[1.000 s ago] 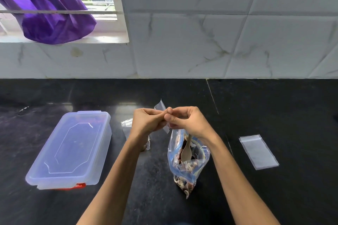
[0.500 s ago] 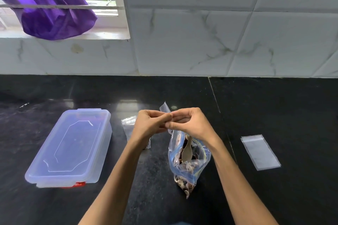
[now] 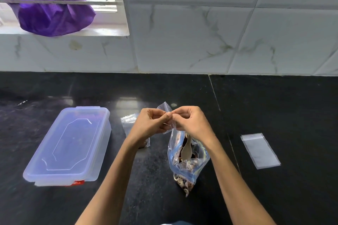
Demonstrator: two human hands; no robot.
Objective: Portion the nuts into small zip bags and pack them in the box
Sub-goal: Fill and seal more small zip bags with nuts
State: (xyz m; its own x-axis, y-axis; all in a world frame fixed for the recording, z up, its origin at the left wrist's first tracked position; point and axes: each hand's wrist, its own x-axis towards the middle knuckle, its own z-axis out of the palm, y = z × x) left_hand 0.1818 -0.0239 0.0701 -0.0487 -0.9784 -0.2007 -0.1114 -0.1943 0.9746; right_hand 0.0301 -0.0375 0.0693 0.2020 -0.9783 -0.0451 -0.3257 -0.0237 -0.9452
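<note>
Fingers point(image 3: 165, 117) of both hands pinch a small zip bag point(image 3: 165, 106) at its mouth; thin, limp and slippery, it seems best gripped by its stiffer zip strip.

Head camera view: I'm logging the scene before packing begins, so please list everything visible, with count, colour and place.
Plastic box: one, translucent, lid on, red clip, counter left.
Small zip bag: one, clear, pinched between both hands.
Large nut bag: one, clear with blue tint, standing at centre, below the hands.
Spoon: one, beige, inside the large nut bag.
Filled bag: one, clear, partly hidden behind the left wrist.
Empty zip bag: one, clear, flat on counter right.
Purple cloth: one, at window top left.
Counter: black.
Left hand: pinching the small bag.
Right hand: pinching it too.
</note>
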